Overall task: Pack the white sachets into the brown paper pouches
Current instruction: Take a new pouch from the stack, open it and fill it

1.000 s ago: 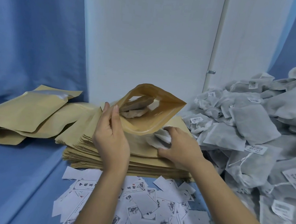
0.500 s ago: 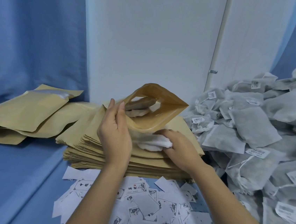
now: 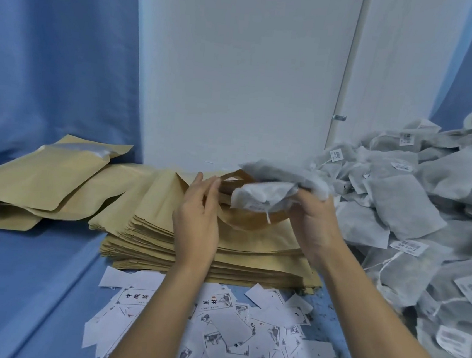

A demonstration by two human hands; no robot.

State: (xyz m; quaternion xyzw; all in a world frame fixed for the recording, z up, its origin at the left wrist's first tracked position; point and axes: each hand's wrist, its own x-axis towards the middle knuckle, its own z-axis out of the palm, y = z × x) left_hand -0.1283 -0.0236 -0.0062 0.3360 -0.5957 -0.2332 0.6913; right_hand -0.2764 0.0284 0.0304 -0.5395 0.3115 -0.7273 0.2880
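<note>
Right now the open brown pouch sits atop the pouch stack; its contents are hidden. My left hand pinches its rim at nine o'clock. My right hand clutches bunched white sachets over its mouth. At three o'clock lies the sachet heap.

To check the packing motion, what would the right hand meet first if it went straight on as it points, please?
Probably the open brown pouch, whose rim the left hand holds; the right hand grips white sachets just over it. Depth is unclear.
</note>
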